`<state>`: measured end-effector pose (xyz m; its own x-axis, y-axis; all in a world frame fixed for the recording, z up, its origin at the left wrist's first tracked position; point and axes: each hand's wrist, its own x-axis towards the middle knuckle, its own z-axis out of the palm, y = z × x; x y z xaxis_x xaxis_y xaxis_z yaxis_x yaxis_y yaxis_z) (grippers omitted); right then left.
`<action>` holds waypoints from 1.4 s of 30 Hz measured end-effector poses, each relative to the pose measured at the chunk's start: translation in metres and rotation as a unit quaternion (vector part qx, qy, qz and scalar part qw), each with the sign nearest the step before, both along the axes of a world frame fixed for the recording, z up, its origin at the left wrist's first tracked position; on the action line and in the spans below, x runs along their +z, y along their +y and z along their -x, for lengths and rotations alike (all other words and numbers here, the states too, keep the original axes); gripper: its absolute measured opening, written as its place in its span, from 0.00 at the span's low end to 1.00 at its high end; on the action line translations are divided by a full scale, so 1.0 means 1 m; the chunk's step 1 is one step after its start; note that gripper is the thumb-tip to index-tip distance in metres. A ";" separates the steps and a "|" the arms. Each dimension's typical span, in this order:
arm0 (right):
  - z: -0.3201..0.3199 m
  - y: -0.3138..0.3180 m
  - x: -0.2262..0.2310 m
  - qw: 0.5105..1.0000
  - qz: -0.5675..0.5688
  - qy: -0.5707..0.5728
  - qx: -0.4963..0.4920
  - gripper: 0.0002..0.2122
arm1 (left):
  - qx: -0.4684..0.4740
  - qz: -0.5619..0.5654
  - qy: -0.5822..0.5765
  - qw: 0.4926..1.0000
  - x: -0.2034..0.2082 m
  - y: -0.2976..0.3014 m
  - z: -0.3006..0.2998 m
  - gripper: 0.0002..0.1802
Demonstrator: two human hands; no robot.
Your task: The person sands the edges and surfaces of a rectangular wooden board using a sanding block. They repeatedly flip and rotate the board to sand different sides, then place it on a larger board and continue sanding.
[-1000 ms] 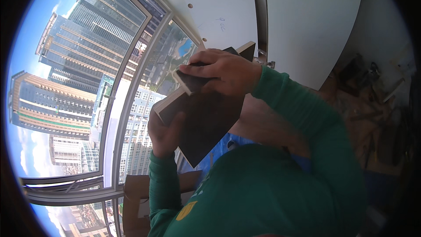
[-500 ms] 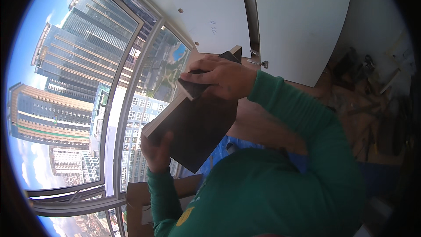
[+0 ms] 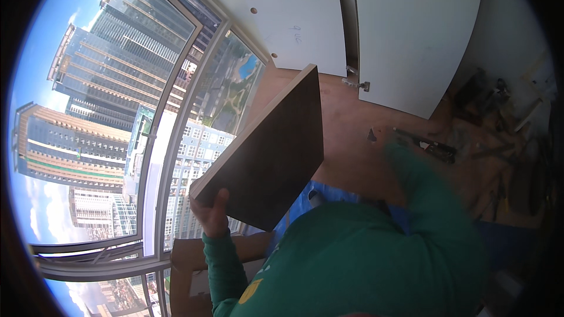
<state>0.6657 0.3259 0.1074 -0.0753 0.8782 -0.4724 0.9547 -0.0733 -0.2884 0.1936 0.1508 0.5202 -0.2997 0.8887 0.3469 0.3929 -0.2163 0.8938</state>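
A dark brown board (image 3: 271, 152) with a pale cut edge is held tilted in front of me, beside the window. My left hand (image 3: 214, 212) grips its lower left corner, with the thumb on the dark face and the other fingers behind, mostly hidden. To the right of the board, the green sleeve (image 3: 420, 179) of my right arm reaches over the floor. My right hand is smeared by motion and its fingers cannot be made out. Near that sleeve lie dark tools (image 3: 432, 145) on the floor.
Pale panels stand ahead: a smaller one (image 3: 305, 26) with round holes and a large one (image 3: 414, 35) with metal hinges (image 3: 359, 86). A tall window (image 3: 106, 117) fills the left. Blue sheeting (image 3: 329, 191) covers floor near my body. A cardboard box (image 3: 187, 258) sits lower left.
My right hand has left the board and swung right. The smaller dark piece it held against the board no longer shows there. My left hand keeps its grip.
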 end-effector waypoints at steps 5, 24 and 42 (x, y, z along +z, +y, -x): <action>0.001 -0.053 -0.015 0.994 -0.037 0.054 -0.084 0.36 | 0.029 -0.035 0.042 0.998 -0.012 -0.001 0.006 0.32; 0.248 0.002 0.361 0.711 -0.462 0.527 -0.061 0.37 | -0.054 -0.035 0.088 0.994 0.032 0.036 -0.088 0.35; 0.234 -0.007 0.420 0.575 -0.641 0.473 0.185 0.14 | -0.001 -0.058 0.193 0.980 0.029 0.055 -0.110 0.29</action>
<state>0.4321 0.3193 0.5276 -0.0593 0.3003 0.9520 0.2090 0.9363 -0.2823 0.3038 0.2063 0.5495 -0.1255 0.8373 0.5322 0.6957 -0.3082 0.6489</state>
